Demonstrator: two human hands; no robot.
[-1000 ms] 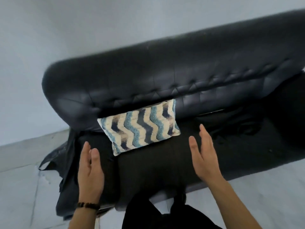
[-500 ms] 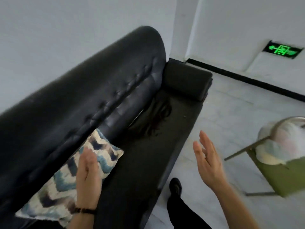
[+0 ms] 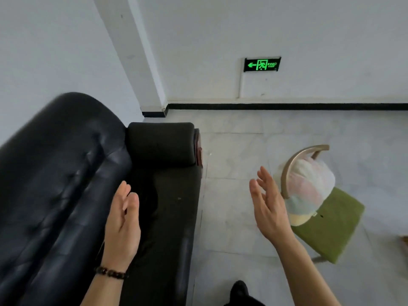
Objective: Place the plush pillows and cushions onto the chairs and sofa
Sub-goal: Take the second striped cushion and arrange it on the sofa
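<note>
Beyond my right hand [image 3: 268, 208] fingertips a pastel pillow [image 3: 309, 191] leans on the green chair [image 3: 331, 226]; I've turned from the sofa [image 3: 66, 173] under my left hand [image 3: 122, 226], both hands spread, empty; the zigzag cushion's gone from view

Open floor [image 3: 238, 151] between sofa [image 3: 66, 195] and chair [image 3: 326, 224], bare tiles running back to the wall [image 3: 309, 40]. Sofa seat bare ahead of the left hand [image 3: 122, 226], walled in by the tall backrest on its left and the armrest [image 3: 161, 143] at the far end. Right of the right hand [image 3: 270, 208], chair seat largely taken by a pastel cushion [image 3: 309, 191], curved chair back arching over it.
</note>
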